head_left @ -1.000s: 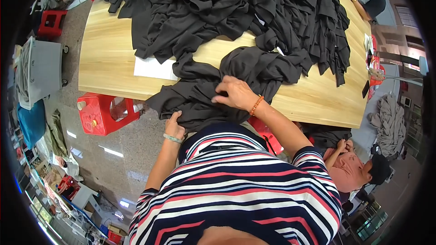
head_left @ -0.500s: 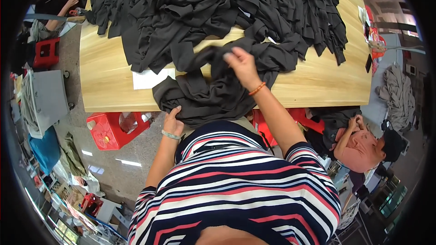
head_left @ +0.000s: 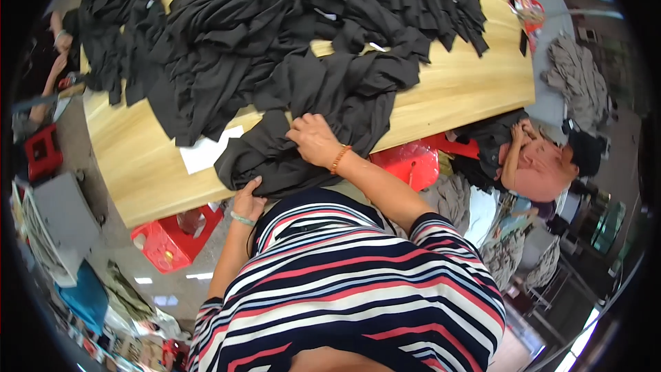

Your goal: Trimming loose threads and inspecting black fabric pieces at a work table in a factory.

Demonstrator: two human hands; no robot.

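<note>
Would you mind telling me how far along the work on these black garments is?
Done: no finished stack shows. In hand: one black garment at the wooden table edge, right hand flat on it, left hand gripping its near edge. Left: the large heap of black garments covering the far side, apparently unsorted.

A black garment [head_left: 323, 117] lies crumpled at the centre of the frame, on the near edge of a wooden table [head_left: 468, 89]; its cloth is soft and heavily creased; its lower part hangs over the table's edge; its upper part runs into a heap of similar black pieces in the upper half.
</note>
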